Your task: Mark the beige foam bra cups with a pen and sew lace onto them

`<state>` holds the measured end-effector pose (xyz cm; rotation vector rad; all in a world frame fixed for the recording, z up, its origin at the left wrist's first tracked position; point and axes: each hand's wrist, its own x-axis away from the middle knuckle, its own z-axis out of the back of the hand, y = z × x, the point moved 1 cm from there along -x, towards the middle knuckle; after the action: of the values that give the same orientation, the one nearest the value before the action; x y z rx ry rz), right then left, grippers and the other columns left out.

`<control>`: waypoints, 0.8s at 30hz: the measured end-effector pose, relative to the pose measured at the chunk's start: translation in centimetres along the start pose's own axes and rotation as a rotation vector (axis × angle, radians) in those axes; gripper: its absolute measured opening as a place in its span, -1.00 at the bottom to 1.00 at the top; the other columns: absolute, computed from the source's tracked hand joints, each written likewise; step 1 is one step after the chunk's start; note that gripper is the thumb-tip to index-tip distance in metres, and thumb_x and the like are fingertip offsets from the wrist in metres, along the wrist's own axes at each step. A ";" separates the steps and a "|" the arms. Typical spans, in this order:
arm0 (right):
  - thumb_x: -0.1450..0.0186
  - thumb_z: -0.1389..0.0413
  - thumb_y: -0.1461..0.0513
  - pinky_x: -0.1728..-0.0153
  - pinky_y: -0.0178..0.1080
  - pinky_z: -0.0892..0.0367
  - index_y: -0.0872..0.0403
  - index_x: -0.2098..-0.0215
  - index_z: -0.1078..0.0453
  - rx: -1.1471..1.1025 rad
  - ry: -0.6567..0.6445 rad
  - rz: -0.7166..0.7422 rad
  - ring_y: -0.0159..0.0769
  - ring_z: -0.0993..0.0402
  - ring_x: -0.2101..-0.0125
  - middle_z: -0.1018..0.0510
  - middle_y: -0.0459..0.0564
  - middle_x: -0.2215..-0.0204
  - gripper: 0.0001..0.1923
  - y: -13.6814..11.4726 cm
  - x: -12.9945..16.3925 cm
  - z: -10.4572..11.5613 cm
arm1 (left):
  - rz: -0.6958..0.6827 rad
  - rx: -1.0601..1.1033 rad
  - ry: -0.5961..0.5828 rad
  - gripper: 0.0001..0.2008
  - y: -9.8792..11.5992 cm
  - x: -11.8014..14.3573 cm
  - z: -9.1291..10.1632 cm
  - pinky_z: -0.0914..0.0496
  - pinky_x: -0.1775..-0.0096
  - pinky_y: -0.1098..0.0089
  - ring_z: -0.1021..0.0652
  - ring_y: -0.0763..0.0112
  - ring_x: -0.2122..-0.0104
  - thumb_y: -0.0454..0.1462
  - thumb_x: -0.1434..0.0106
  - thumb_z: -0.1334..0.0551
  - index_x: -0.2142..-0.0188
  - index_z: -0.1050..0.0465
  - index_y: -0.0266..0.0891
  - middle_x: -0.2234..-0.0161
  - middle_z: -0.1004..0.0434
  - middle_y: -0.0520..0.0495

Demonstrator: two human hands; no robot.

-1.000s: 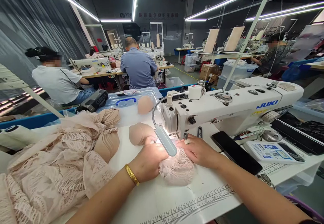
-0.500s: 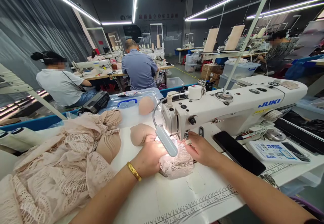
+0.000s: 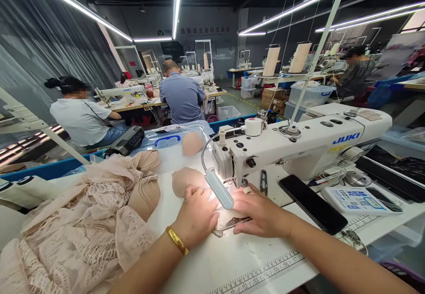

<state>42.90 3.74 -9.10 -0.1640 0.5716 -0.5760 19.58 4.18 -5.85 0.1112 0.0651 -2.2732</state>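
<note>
Under the sewing machine's head, a piece of pale lace fabric (image 3: 226, 218) lies lit on the white table, partly covered by both hands and the lamp. My left hand (image 3: 199, 212) is closed at the fabric's left side, its fingers curled and its fingertips partly hidden. Flat across the right side rests my right hand (image 3: 260, 210), fingers stretched out and thumb apart, close to the needle area. A beige moulded bra cup (image 3: 186, 181) sits just beyond my left hand. The grey lamp (image 3: 219, 190) hangs over the fabric and hides part of it.
The white sewing machine (image 3: 305, 139) spans the right side. A heap of beige lace (image 3: 89, 223) with stacked cups (image 3: 144, 196) fills the left. On the right lie small thread snips (image 3: 263, 182), a black phone (image 3: 312, 203) and a white-and-blue box (image 3: 355, 200). Co-workers sit farther off.
My right hand has come down from beside the needle and spread over the fabric. My left hand has shifted slightly down. The bunched lace in front has been turned or flattened, showing a dark edge.
</note>
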 end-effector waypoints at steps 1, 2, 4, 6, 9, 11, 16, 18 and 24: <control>-0.46 -0.18 0.03 -0.06 -0.01 -0.27 0.00 -0.11 -0.40 0.026 -0.036 -0.020 -0.05 -0.46 0.06 -0.62 0.05 0.09 -0.65 -0.1 -0.2 -0.3 | 0.038 -0.074 -0.019 -0.83 0.5 0.0 -0.2 -0.14 0.02 -0.05 -0.50 0.01 0.17 -0.22 -0.37 -0.18 0.34 -0.48 -0.19 0.29 -0.57 -0.16; -0.48 -0.16 0.09 -0.03 -0.02 -0.27 0.02 -0.07 -0.42 0.061 -0.064 -0.051 -0.08 -0.45 0.11 -0.62 0.04 0.14 -0.73 0.0 -0.3 -0.6 | 0.060 -0.136 -0.040 -0.81 0.9 0.0 -0.4 -0.16 0.05 -0.04 -0.50 -0.02 0.18 -0.21 -0.38 -0.18 0.33 -0.50 -0.20 0.30 -0.55 -0.19; -0.49 -0.06 0.26 0.05 -0.07 -0.28 0.05 0.08 -0.45 0.137 -0.094 -0.099 -0.15 -0.40 0.25 -0.59 0.01 0.27 -0.88 0.4 -0.5 -1.1 | 0.073 -0.224 -0.075 -0.82 1.8 0.0 -0.9 -0.18 0.10 -0.02 -0.49 -0.05 0.19 -0.23 -0.37 -0.19 0.32 -0.52 -0.23 0.33 -0.53 -0.22; -0.47 0.02 0.36 0.13 -0.12 -0.27 0.06 0.24 -0.43 0.193 -0.100 -0.105 -0.18 -0.33 0.34 -0.54 0.00 0.35 -0.79 0.9 -0.5 -1.3 | 0.079 -0.262 -0.094 -0.88 2.2 0.1 -1.3 -0.19 0.12 -0.01 -0.48 -0.06 0.18 -0.28 -0.31 -0.23 0.31 -0.53 -0.25 0.33 -0.52 -0.24; -0.46 0.04 0.37 0.20 -0.15 -0.28 0.05 0.32 -0.41 0.196 -0.078 -0.091 -0.18 -0.32 0.35 -0.53 0.01 0.36 -0.74 1.2 -0.3 -1.0 | 0.084 -0.253 -0.089 -0.88 2.3 0.1 -1.4 -0.21 0.12 -0.01 -0.49 -0.08 0.14 -0.31 -0.31 -0.22 0.27 -0.55 -0.26 0.29 -0.53 -0.27; -0.47 0.00 0.33 0.13 -0.13 -0.30 0.06 0.16 -0.46 0.153 -0.031 -0.087 -0.13 -0.39 0.23 -0.60 0.05 0.21 -0.81 0.9 -0.3 -0.9 | 0.089 -0.217 -0.085 -0.84 2.4 0.1 -1.2 -0.21 0.11 -0.01 -0.49 -0.09 0.11 -0.29 -0.35 -0.18 0.22 -0.55 -0.27 0.24 -0.53 -0.27; -0.46 -0.04 0.33 0.05 -0.08 -0.30 0.05 -0.03 -0.44 0.094 -0.059 -0.150 -0.12 -0.42 0.21 -0.60 0.06 0.17 -0.77 0.2 -0.6 -1.3 | 0.093 -0.028 -0.149 -0.79 2.5 0.3 0.5 -0.22 0.00 -0.06 -0.49 -0.10 0.04 -0.19 -0.40 -0.19 0.14 -0.53 -0.27 0.14 -0.55 -0.24; -0.45 -0.03 0.35 0.08 -0.10 -0.31 0.04 0.03 -0.48 0.045 -0.097 -0.200 -0.15 -0.40 0.27 -0.57 0.01 0.27 -0.78 0.5 -0.6 -1.2 | 0.081 0.098 -0.186 -0.72 2.0 0.6 1.6 -0.21 -0.06 -0.07 -0.46 -0.10 -0.01 -0.10 -0.34 -0.27 0.08 -0.50 -0.23 0.05 -0.53 -0.22; -0.40 -0.09 0.38 0.08 -0.12 -0.34 0.00 0.08 -0.59 -0.084 -0.099 -0.245 -0.11 -0.40 0.16 -0.54 0.03 0.27 -0.73 2.3 0.1 0.8 | -0.057 0.373 -0.471 -0.45 -0.6 1.7 4.3 -0.21 -0.13 -0.01 -0.38 -0.13 -0.17 0.02 -0.10 -0.46 -0.02 -0.43 -0.07 -0.18 -0.42 -0.13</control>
<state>44.49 5.62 -9.18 -0.3436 0.4831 -0.7772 17.84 2.92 -1.77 -0.2351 -0.6098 -2.2868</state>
